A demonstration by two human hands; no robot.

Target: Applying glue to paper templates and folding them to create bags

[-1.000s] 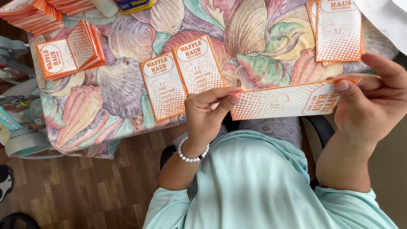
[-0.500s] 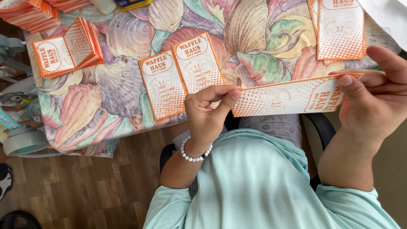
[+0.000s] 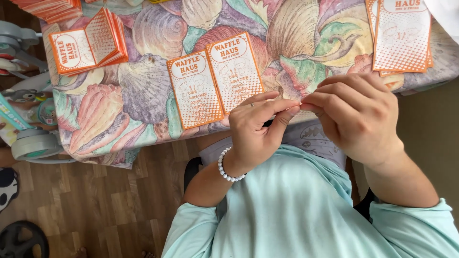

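Both hands' fingers point(image 3: 291, 111) around folded card point(image 3: 300, 104)

Cards spread over a table, hands meeting at its near edge.

The table point(image 3: 143, 119) carries an open pair of cards point(image 3: 215, 79) at its centre, a folded stack point(image 3: 88, 45) at ten o'clock from it, and another pile point(image 3: 401, 36) at two o'clock. At five o'clock from the pair, the left hand point(image 3: 256, 131) and right hand point(image 3: 356, 114) touch fingertips, left of right, over the lap.
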